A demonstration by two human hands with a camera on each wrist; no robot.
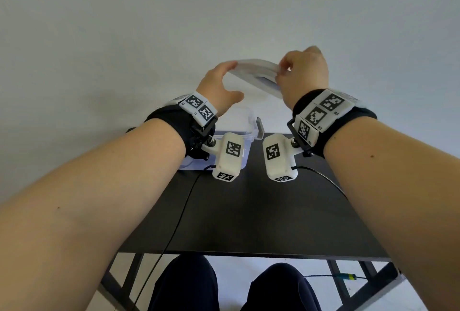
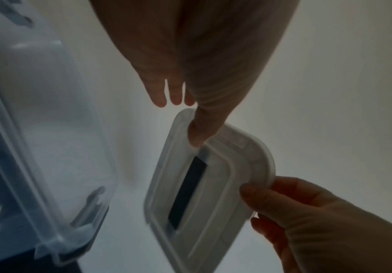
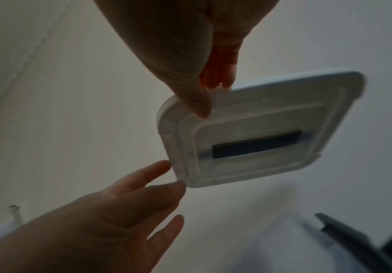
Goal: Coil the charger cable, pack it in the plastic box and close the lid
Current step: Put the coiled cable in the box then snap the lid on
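Both forearms are reaching out over the dark desk [image 1: 249,211], wrist cameras strapped on, and between them the lid [image 1: 256,74] is being held up in the air, tilted, above and behind the box [image 1: 245,121]. My right hand [image 1: 302,74] is pinching one short edge with thumb under and fingers curled over; my left hand [image 1: 219,84] is spread fairly wide, fingertips just touching the opposite edge and thumb hanging free, so it is steadying rather than gripping. The box is sitting open on the far left part of the desk, its side latch [image 1: 259,131] sticking out; whether the cable is coiled inside I cannot tell, as my left wrist is covering the inside. To do this step well, I judge the left hand should be taking a proper hold, then both hands levelling the lid, lining its corners over the rim, lowering it flat and pressing evenly before snapping the latches. Coming down tilted is risking a skewed seat.
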